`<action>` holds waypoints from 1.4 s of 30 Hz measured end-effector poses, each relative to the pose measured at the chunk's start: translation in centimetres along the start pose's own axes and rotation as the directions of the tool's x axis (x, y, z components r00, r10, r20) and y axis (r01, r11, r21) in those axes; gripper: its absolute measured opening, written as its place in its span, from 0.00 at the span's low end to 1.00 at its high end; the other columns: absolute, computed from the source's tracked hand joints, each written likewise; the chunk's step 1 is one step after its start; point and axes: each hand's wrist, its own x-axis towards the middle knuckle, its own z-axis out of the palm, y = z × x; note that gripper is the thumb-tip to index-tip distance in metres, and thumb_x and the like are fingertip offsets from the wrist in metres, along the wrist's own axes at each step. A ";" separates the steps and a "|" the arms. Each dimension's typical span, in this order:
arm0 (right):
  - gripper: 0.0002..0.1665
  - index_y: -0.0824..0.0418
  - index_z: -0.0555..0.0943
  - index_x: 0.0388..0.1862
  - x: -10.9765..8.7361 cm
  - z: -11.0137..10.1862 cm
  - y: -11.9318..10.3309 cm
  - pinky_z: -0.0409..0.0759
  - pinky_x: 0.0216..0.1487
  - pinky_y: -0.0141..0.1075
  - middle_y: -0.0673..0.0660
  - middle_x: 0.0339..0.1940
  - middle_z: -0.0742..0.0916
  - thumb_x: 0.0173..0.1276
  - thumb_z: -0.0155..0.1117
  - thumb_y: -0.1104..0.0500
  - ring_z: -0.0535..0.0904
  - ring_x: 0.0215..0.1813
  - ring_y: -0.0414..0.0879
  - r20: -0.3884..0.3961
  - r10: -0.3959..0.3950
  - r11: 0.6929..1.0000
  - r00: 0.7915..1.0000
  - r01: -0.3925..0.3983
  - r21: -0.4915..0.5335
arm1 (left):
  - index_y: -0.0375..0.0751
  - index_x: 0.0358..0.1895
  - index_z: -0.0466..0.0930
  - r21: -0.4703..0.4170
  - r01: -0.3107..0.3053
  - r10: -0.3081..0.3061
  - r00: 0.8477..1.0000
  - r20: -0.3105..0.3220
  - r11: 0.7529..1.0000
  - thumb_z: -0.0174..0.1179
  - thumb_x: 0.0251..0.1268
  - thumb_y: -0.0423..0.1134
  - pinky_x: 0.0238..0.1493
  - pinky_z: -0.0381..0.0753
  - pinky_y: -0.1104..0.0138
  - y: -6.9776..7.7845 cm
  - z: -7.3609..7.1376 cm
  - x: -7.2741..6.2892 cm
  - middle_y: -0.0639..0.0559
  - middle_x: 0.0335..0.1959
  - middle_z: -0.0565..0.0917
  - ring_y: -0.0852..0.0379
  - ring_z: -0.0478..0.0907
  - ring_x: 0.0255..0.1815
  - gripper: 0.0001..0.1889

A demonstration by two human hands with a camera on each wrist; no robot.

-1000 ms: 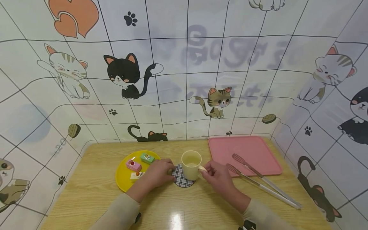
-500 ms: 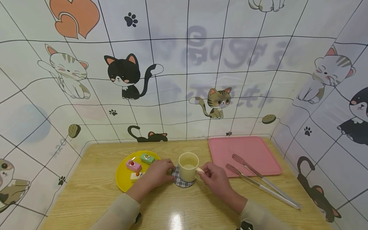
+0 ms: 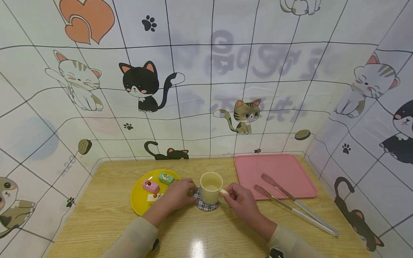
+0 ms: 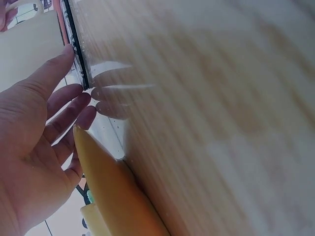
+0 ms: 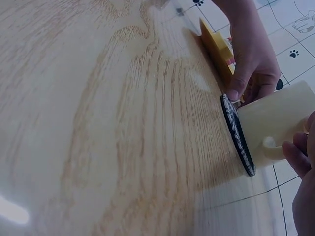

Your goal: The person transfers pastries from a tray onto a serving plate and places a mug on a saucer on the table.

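Note:
A pale yellow mug (image 3: 211, 189) stands upright on a round black-and-white checked coaster (image 3: 207, 206). My right hand (image 3: 243, 200) pinches the mug's handle (image 3: 224, 194) between thumb and fingers, on the mug's right side. On the other side, my left hand (image 3: 177, 193) lies at the coaster's left edge, its wrist over the yellow plate's rim. The left wrist view shows the thumb of that hand (image 4: 29, 128) extended against the coaster's rim, with the other fingers loosely bent beside it. From the right wrist view, the mug's base (image 5: 248, 135) rests flat on the coaster.
The yellow plate (image 3: 137, 200) at left bears pink (image 3: 150, 186), green (image 3: 166, 178) and white (image 3: 154, 197) toy cake slices, the white one partly hidden. A pink tray (image 3: 277, 168) lies back right, with metal tongs (image 3: 300, 211) across its front edge. Cat-print walls enclose the table.
The right hand has brought the mug slightly left and down onto the middle of the coaster; over the last half second it stays there. The left hand keeps its place.

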 end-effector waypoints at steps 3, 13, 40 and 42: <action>0.14 0.51 0.82 0.37 0.0 0.1 0.1 0.77 0.19 0.30 0.38 0.20 0.81 0.71 0.81 0.64 0.75 0.21 0.33 0.002 -0.013 1.000 1.000 0.013 0.013 | 0.48 0.55 0.93 -0.004 -0.007 0.007 1.000 -0.002 1.000 0.85 0.60 0.53 0.65 0.84 0.49 0.1 0.0 -0.1 0.56 0.53 0.90 0.53 0.85 0.53 0.23; 0.13 0.51 0.82 0.37 0.0 0.2 0.0 0.77 0.19 0.30 0.39 0.21 0.82 0.72 0.80 0.64 0.76 0.21 0.34 0.037 -0.013 0.999 0.999 0.011 0.049 | 0.50 0.53 0.94 0.013 -0.012 0.012 1.000 -0.006 1.000 0.85 0.60 0.53 0.60 0.84 0.53 0.2 -0.1 0.1 0.57 0.50 0.90 0.56 0.83 0.48 0.21; 0.10 0.54 0.86 0.46 0.3 -2.4 -1.1 0.79 0.22 0.32 0.51 0.31 0.88 0.73 0.81 0.58 0.82 0.25 0.45 0.133 0.133 0.989 0.982 -0.141 0.051 | 0.47 0.59 0.92 -0.001 -0.036 0.036 0.999 0.014 0.999 0.84 0.61 0.52 0.62 0.86 0.54 0.8 -0.2 0.1 0.56 0.51 0.89 0.55 0.83 0.51 0.26; 0.12 0.54 0.86 0.49 0.6 -3.5 -1.0 0.81 0.26 0.33 0.48 0.36 0.88 0.73 0.81 0.57 0.81 0.28 0.42 0.109 0.126 0.992 0.986 -0.126 0.001 | 0.46 0.62 0.90 -0.017 -0.025 0.025 1.000 0.003 1.000 0.84 0.62 0.52 0.67 0.85 0.52 0.6 -0.5 -0.2 0.54 0.56 0.88 0.51 0.84 0.58 0.27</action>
